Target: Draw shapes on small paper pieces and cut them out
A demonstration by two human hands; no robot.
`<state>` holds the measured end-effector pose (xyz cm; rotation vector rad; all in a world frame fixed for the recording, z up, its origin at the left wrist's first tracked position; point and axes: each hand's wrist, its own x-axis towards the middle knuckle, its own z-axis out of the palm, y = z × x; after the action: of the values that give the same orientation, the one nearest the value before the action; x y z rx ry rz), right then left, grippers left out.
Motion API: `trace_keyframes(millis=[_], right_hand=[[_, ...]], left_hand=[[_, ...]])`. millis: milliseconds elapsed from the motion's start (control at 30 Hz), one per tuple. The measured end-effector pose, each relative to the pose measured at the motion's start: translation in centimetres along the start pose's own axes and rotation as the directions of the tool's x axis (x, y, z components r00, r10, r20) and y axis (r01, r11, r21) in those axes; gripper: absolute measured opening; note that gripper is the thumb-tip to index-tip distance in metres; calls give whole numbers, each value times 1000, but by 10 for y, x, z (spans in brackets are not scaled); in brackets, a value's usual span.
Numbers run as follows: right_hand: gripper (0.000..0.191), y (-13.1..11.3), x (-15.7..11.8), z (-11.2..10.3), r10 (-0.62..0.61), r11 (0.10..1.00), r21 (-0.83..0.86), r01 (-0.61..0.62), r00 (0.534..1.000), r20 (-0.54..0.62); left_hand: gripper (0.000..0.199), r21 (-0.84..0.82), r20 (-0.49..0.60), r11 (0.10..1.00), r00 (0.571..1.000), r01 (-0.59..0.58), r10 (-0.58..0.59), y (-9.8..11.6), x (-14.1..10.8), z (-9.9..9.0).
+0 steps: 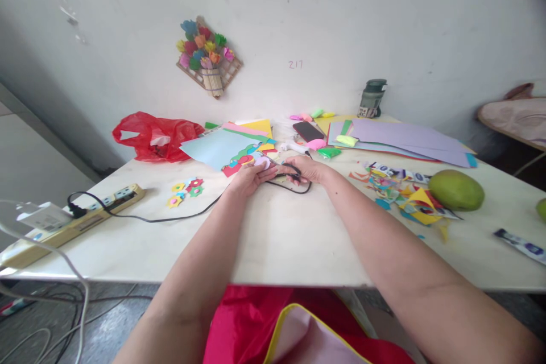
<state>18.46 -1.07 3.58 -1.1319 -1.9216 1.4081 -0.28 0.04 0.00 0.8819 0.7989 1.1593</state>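
- Left hand (255, 177) pinches a lilac paper piece (263, 161), mid-table toward the far side.
- Right hand (307, 169), just right, grips black-handled scissors (294, 175).
- Best cutting likely means turning the paper, keeping the black cord (170, 219) clear.

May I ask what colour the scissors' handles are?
The scissors' handles are black, as the head view shows.
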Motion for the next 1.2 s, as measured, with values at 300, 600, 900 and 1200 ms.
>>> trace_keyframes(millis=[300,600,900,1200], right_hand=[[26,7,6,-4,-18,999,-34,18,1000,19],[29,9,7,-6,-23,999,-47,24,999,40],[27,6,3,-3,-1,1000,18,0,1000,30],[28,2,3,4,29,1000,2,-29,999,-18]], left_hand=[[7,-5,-3,1000,1000,-2,2,1,0,-1],[7,-31,-53,999,998,-29,28,2,-1,2],[6,-42,-64,999,997,-33,30,1,-1,3],[11,-45,-49,999,999,-11,9,-1,2,1]])
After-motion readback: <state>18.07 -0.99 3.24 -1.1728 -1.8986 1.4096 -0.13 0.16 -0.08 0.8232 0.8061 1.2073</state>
